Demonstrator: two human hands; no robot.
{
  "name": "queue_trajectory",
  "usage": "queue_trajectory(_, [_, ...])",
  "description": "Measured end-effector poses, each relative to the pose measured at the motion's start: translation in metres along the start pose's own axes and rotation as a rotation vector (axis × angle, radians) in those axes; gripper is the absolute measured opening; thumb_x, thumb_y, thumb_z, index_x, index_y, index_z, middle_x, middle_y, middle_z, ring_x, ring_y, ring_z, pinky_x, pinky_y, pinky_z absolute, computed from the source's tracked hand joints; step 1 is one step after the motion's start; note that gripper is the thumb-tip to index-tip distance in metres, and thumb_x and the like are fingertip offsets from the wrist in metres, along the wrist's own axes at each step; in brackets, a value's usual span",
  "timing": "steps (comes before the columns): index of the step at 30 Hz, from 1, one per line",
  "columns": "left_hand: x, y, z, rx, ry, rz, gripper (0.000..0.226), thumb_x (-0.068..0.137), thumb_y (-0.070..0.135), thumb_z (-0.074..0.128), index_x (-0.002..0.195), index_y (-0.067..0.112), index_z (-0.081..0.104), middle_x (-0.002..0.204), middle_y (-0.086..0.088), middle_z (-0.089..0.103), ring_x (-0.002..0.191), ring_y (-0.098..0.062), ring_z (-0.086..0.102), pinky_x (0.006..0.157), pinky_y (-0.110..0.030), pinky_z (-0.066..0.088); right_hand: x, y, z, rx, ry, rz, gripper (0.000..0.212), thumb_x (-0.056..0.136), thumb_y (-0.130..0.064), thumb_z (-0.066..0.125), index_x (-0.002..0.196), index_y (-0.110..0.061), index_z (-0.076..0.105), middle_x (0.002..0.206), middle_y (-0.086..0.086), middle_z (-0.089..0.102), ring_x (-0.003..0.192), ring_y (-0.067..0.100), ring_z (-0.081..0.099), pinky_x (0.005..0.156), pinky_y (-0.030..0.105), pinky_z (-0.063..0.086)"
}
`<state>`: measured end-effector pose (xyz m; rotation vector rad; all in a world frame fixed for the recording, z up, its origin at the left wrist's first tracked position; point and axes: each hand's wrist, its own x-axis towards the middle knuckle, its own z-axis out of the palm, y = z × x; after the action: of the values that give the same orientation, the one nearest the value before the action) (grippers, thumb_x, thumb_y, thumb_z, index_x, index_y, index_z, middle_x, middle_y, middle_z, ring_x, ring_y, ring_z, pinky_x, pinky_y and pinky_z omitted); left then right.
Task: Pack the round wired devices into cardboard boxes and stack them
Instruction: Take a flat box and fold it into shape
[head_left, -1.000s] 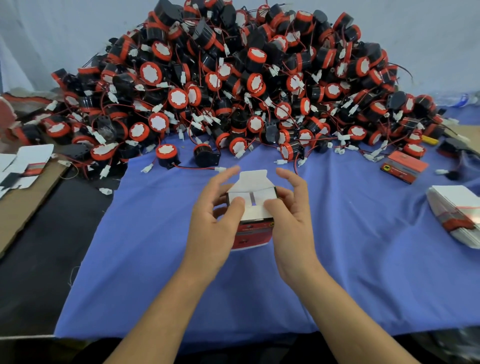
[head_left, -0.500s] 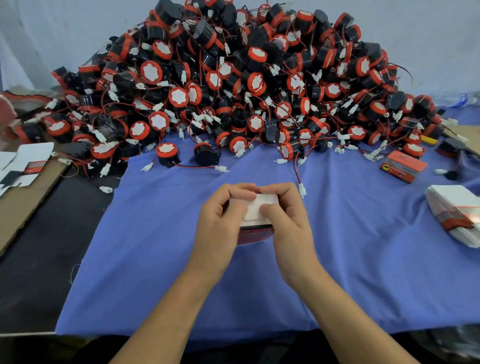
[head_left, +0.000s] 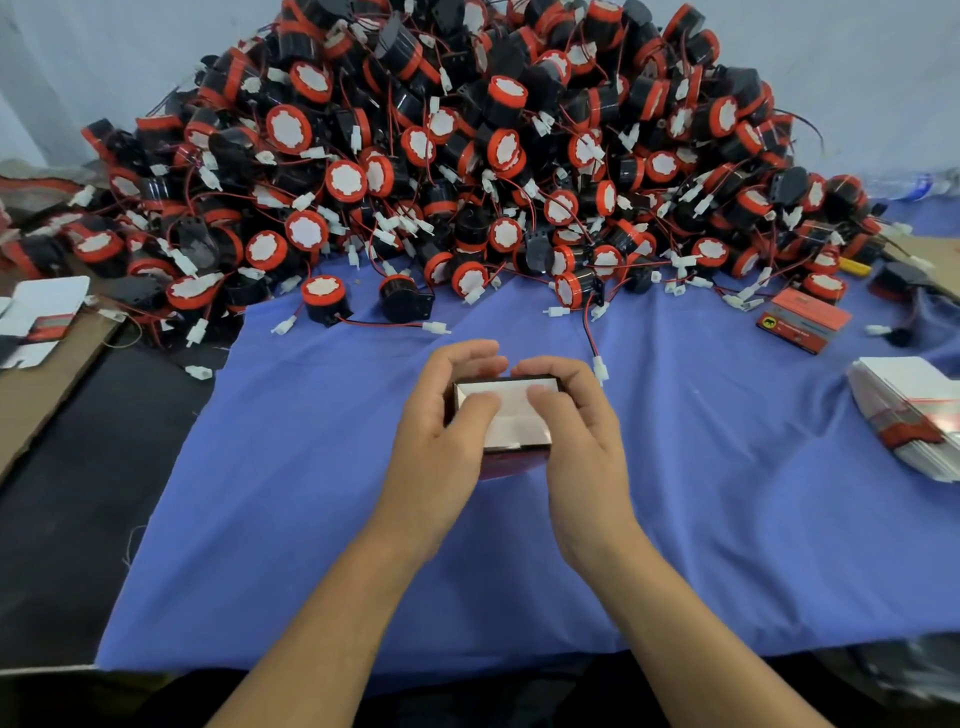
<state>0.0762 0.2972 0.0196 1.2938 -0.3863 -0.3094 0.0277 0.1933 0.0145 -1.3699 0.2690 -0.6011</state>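
Fingers first: on my feed the left hand (head_left: 441, 436) and right hand (head_left: 579, 441) are both wrapped around 1 small cardboard box (head_left: 511, 431). Thumbs are flat on its white top flap and the other fingers (head_left: 478, 356) curl over the far edge, so it's a proper 2-handed grip with nothing loose. The box is dead centre over the blue cloth (head_left: 727, 519), though I can't tell if its bottom touches the cloth or hangs just above. Whether a device is inside is hidden too. My guess on handling: thin card, light, dents easily, so I'd squeeze at the corners and edges where it's stiff, not mid-panel, and press the flap near its fold. Past the hands is the huge pile of round black-and-red wired devices (head_left: 467, 156). The leads are all tangled, so pulling 1 will probably drag its neighbours; I'd grab the body, not the wire. 1 closed orange box (head_left: 802, 319) lies off to the right, near a stack of flat box blanks (head_left: 914, 415).
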Motion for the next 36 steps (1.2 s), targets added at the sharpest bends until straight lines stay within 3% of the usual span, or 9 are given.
queue_trajectory(6, [0.015,0.01,-0.014,0.199,-0.126,-0.256,0.031,0.082,0.048,0.058,0.109,0.042,0.071,0.108,0.005,0.075,0.101,-0.02,0.069,0.086,-0.036,0.053,0.001,-0.007,0.002,0.037,0.094,-0.035,0.023,0.091,-0.023,0.052,0.084,-0.008,0.068,0.079,-0.009,0.068,0.069,0.002,0.061,0.059,0.013,0.047])
queue_trajectory(11, [0.021,0.025,-0.032,0.226,-0.382,-0.346,0.053,0.079,0.06,0.071,0.126,0.035,0.067,0.114,0.003,0.077,0.101,-0.014,0.072,0.089,-0.026,0.057,-0.002,-0.011,-0.001,0.005,0.104,-0.06,0.034,0.092,-0.027,0.045,0.077,-0.008,0.069,0.079,0.002,0.069,0.07,0.008,0.061,0.057,0.015,0.046])
queue_trajectory(18, [0.018,0.022,-0.037,0.032,-0.619,-0.472,0.064,0.075,0.034,0.078,0.137,0.033,0.062,0.128,-0.006,0.068,0.109,-0.024,0.066,0.088,-0.033,0.057,-0.012,-0.014,0.006,0.038,-0.004,-0.092,0.047,0.1,-0.029,0.038,0.074,-0.005,0.067,0.081,-0.001,0.075,0.068,0.009,0.062,0.06,0.015,0.048])
queue_trajectory(22, [0.014,0.018,-0.043,0.043,-0.575,-0.442,0.089,0.065,0.058,0.09,0.144,0.035,0.056,0.137,-0.009,0.066,0.118,-0.027,0.065,0.101,-0.041,0.052,-0.013,-0.013,0.003,0.007,0.012,-0.1,0.043,0.101,-0.029,0.042,0.075,-0.006,0.068,0.079,-0.003,0.073,0.067,0.009,0.059,0.059,0.019,0.047])
queue_trajectory(26, [0.009,0.022,-0.045,0.213,-0.169,-0.416,0.077,0.068,0.084,0.066,0.134,0.044,0.06,0.136,0.001,0.066,0.128,-0.015,0.061,0.103,-0.042,0.052,-0.006,-0.005,-0.005,-0.13,0.126,-0.256,0.025,0.102,-0.028,0.055,0.085,-0.016,0.069,0.082,0.003,0.067,0.071,0.006,0.056,0.065,0.016,0.044])
queue_trajectory(28, [0.006,0.019,-0.048,0.149,-0.084,-0.558,0.076,0.068,0.08,0.067,0.132,0.041,0.058,0.14,-0.005,0.061,0.12,-0.02,0.066,0.089,-0.041,0.061,-0.003,-0.001,-0.008,-0.18,0.136,-0.334,0.016,0.102,-0.031,0.057,0.094,-0.022,0.068,0.089,-0.001,0.068,0.08,0.006,0.063,0.071,0.019,0.048])
queue_trajectory(31, [0.002,0.02,-0.045,-0.166,-0.256,-0.692,0.072,0.082,0.063,0.073,0.138,0.021,0.058,0.126,-0.026,0.069,0.111,-0.037,0.072,0.083,-0.039,0.063,-0.001,0.004,-0.011,-0.229,0.073,-0.427,0.012,0.102,-0.036,0.056,0.108,-0.031,0.065,0.107,-0.011,0.071,0.098,0.018,0.069,0.081,0.031,0.055])
queue_trajectory(34, [0.004,0.018,-0.044,-0.143,-0.215,-0.539,0.069,0.084,0.037,0.081,0.144,0.021,0.051,0.123,-0.022,0.072,0.111,-0.036,0.072,0.08,-0.033,0.062,0.0,0.006,-0.015,-0.288,-0.015,-0.476,0.026,0.102,-0.038,0.053,0.126,-0.029,0.059,0.12,-0.022,0.064,0.108,0.009,0.065,0.09,0.027,0.052])
queue_trajectory(36, [0.005,0.014,-0.048,0.029,-0.206,-0.395,0.098,0.075,0.017,0.089,0.149,0.036,0.029,0.122,-0.01,0.075,0.114,-0.03,0.071,0.084,-0.034,0.061,0.002,0.006,-0.019,-0.277,-0.068,-0.342,0.041,0.098,-0.041,0.058,0.139,-0.036,0.05,0.135,-0.031,0.054,0.128,-0.001,0.054,0.106,0.028,0.046])
